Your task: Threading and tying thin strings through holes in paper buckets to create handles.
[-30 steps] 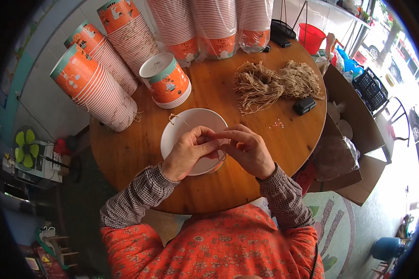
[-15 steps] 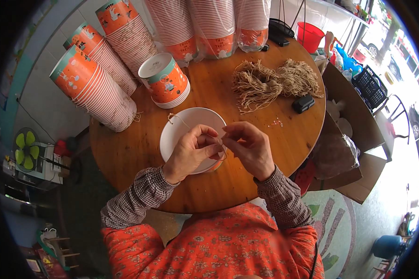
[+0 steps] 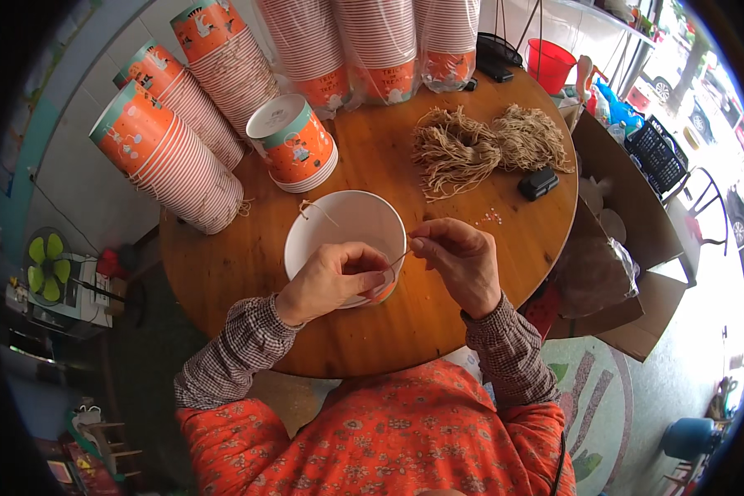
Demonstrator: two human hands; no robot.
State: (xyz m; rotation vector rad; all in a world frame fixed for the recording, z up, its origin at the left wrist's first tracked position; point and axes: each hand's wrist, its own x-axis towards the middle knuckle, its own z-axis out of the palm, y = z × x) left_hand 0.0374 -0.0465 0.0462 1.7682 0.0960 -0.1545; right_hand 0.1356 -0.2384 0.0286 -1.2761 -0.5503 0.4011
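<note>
Bottom of frame: red floral garment (image 3: 388,430), checked sleeves (image 3: 512,351) reaching up to two bare hands. Left hand (image 3: 332,277), centre of frame, thumb and index pinched on a thin cord (image 3: 399,260); right hand (image 3: 459,260), just right of it, also thumb-and-finger pinched, at the cord's upper end. Key relation: cord lies in the gap between the two sets of fingertips, long axis slanting up to the right, passing in front of the right rim of the white-lined cup (image 3: 322,240). Left hand covers part of that cup, so it's nearer; right hand sits beside the rim. Cup mouth faces camera, orange wall just visible lower right. Cord loop (image 3: 305,208) at its upper-left rim; can't tell if it joins the held strand. Versus half a second ago: hands further apart, right hand shifted right, left hand a bit lower-left, held strand more exposed; cup about the same place. Farther over the wooden bench (image 3: 231,277): pale bits (image 3: 489,217) and black case (image 3: 539,184) right of centre, twine bundle (image 3: 533,142) above them, upturned cups (image 3: 302,149) upper centre-left, leaning cup stacks (image 3: 145,128) upper left, plastic-wrapped stacks (image 3: 382,41) top centre. Red bucket (image 3: 550,66) upper right, beyond.
</note>
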